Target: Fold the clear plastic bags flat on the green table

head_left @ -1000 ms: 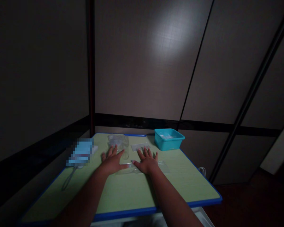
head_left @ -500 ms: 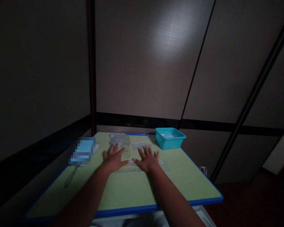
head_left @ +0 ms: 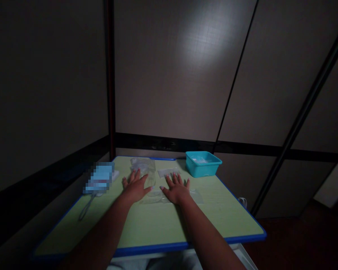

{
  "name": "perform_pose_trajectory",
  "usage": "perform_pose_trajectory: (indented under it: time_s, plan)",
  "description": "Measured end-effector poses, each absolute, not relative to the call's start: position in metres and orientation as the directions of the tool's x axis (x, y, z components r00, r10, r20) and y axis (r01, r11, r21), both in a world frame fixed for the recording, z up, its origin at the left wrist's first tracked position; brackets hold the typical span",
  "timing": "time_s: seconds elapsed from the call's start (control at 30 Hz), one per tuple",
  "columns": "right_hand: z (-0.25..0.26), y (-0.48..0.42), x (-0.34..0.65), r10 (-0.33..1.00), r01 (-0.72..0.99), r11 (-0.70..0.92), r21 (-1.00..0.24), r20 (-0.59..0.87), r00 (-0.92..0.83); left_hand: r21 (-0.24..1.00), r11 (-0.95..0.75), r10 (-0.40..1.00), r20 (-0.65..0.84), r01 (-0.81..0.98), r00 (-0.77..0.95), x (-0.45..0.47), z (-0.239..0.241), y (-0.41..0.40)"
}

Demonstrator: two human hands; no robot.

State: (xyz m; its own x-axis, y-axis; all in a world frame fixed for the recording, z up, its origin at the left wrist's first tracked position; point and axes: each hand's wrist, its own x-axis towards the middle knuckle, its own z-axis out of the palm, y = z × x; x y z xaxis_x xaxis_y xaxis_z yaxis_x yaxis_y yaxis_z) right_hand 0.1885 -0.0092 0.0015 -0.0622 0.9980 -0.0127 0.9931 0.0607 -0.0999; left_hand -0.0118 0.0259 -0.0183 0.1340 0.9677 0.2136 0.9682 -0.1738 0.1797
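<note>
My left hand (head_left: 134,188) lies with its fingers spread, palm down, partly over clear plastic at the middle of the green table (head_left: 152,228). Beside it, my right hand (head_left: 177,191) is spread flat as well, across a clear plastic bag (head_left: 196,196). Neither hand grips anything. A crumpled clear plastic bag (head_left: 143,164) lies just beyond my left fingertips. Past my right fingertips is a small flat translucent packet (head_left: 165,172). What sits under the palms is hidden.
A turquoise plastic basket (head_left: 204,170) with clear plastic inside stands at the back right. On the left edge rests a blurred-out light blue object (head_left: 100,178) with a grey strap (head_left: 86,208). Dark panelled walls (head_left: 169,93) close off the back and left.
My two thumbs have drawn slightly apart, so a wider gap shows between them. The things on the table stay in place.
</note>
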Motion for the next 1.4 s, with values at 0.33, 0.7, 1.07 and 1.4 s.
perform_pose_trajectory:
  time_s: [0.33, 0.7, 1.07, 1.4]
  plan:
    - [0.003, -0.010, 0.188, 0.998, 0.993, 0.058, -0.105, -0.028, -0.061, 0.187, -0.184, 0.973, 0.172, 0.965, 0.152, -0.004, -0.007, 0.016]
    - [0.000, -0.008, 0.189, 0.998, 0.991, 0.066, -0.121, 0.006, -0.065, 0.192, -0.155, 0.966, 0.235, 0.969, 0.108, -0.015, -0.013, 0.024]
    - [0.006, -0.012, 0.187, 0.998, 0.995, 0.047, -0.092, -0.031, -0.050, 0.202, -0.153, 0.975, 0.188, 0.967, 0.115, -0.012, -0.008, 0.020]
    - [0.001, -0.008, 0.188, 0.998, 0.993, 0.058, -0.107, -0.018, -0.061, 0.232, -0.145, 0.979, 0.173, 0.962, 0.105, -0.017, -0.011, 0.023]
